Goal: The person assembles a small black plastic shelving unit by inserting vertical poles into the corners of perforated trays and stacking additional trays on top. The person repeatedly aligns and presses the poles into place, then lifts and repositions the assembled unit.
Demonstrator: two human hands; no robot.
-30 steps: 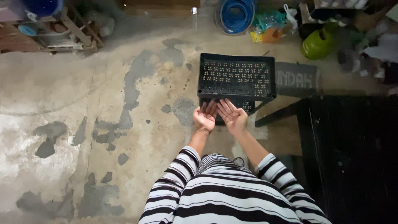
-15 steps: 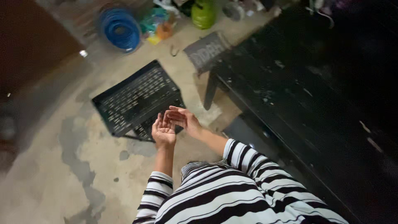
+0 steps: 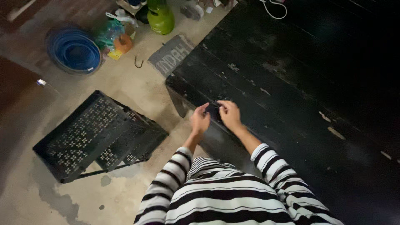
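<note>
Shifted from black perforated plastic crate (image 3: 100,135) to black wooden platform (image 3: 291,83); left hand (image 3: 200,121) and right hand (image 3: 229,114) pinching small dark object (image 3: 213,111), seemingly light; grip at edges.

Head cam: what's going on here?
A person in a striped top holds a small dark object between left hand and right hand, over the edge of a worn black wooden platform. What the object is cannot be made out. An upturned black plastic crate lies on the concrete floor at left.

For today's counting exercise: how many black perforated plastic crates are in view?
1. The black crate lies on the concrete floor, left of the left hand. Others may sit out of view.
</note>
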